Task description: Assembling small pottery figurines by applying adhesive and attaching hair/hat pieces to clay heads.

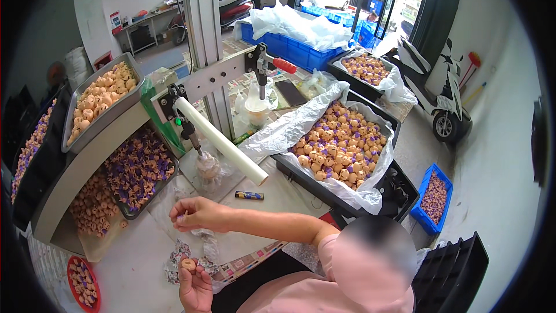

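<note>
The left hand [196,287], low at the near edge, pinches a small tan ring-shaped piece [188,264] between thumb and fingertips, holding it up just above the worktable [133,266]. The right hand [194,213] reaches across to the left, its fingers curled lightly on a bit of clear wrapping [200,235]; whether it truly grips it I cannot tell. Between the two hands lie a few small printed wrappers [176,258], crumpled.

Just beyond the right hand a dark flat packet with a yellow patch [249,195] lies on the table. Above it one long white roll of film [220,139] slants down from a grey metal stand [202,17], which carries a lever with a red grip [284,65].

To the left, two metal trays: the upper tray [101,98] holds tan pieces, the lower tray [139,171] tan and purple ones, with more heaped beside it. One round red dish [83,282] of pieces sits near left.

To the right, one black crate [347,194] lined with clear plastic holds many tan and purple pieces; a second lined crate [366,72] sits farther off. Far behind stand blue crates [298,52] under white sheeting, and one small blue crate [434,197] rests on the floor at the right, near a white scooter [440,93].
</note>
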